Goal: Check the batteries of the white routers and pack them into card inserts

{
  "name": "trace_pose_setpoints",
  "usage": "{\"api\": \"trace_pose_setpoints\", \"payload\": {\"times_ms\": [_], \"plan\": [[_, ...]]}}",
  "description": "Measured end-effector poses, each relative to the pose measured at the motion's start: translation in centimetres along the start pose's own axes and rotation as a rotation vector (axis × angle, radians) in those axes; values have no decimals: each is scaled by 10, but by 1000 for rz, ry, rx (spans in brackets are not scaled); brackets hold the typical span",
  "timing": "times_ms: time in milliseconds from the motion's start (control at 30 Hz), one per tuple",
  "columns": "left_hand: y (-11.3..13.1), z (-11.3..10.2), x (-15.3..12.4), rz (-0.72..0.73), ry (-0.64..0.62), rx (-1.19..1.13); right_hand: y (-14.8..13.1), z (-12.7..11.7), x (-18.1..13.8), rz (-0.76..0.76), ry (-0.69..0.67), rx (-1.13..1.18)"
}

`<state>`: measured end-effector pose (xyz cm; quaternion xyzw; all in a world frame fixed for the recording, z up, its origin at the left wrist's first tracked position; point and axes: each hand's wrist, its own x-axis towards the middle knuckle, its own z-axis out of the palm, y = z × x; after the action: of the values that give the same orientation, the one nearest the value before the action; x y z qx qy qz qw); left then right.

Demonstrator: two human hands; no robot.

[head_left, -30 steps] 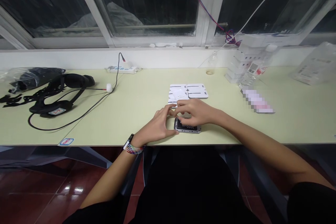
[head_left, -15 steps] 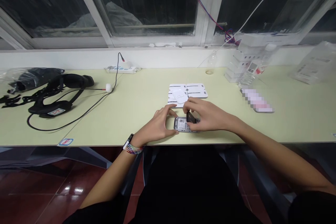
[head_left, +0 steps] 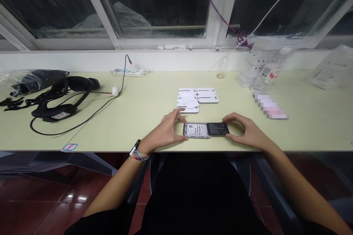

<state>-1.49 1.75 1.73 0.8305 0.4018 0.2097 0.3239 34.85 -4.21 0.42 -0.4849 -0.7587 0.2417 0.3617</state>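
A small grey device with a white label lies near the front edge of the pale green table. My left hand grips its left end between thumb and fingers. A flat black piece lies against the device's right side. My right hand holds that black piece at its right end between thumb and forefinger. Just behind the device lie white cards in a loose stack.
A black headset with straps and cable lies at the left, with a power strip behind it. At the right stand white boxes, a water bottle and a clear plastic bag. A window sill runs along the back.
My right hand lifted the black piece off the top of the device and moved it right. It now lies beside the device, whose white label shows. My left hand stayed put.
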Motion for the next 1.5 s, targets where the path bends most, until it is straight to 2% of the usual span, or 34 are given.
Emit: {"api": "trace_pose_setpoints", "payload": {"times_ms": [1500], "plan": [[1,-1,1,19,14,24,0,0,-3,-19,-11,-38]]}}
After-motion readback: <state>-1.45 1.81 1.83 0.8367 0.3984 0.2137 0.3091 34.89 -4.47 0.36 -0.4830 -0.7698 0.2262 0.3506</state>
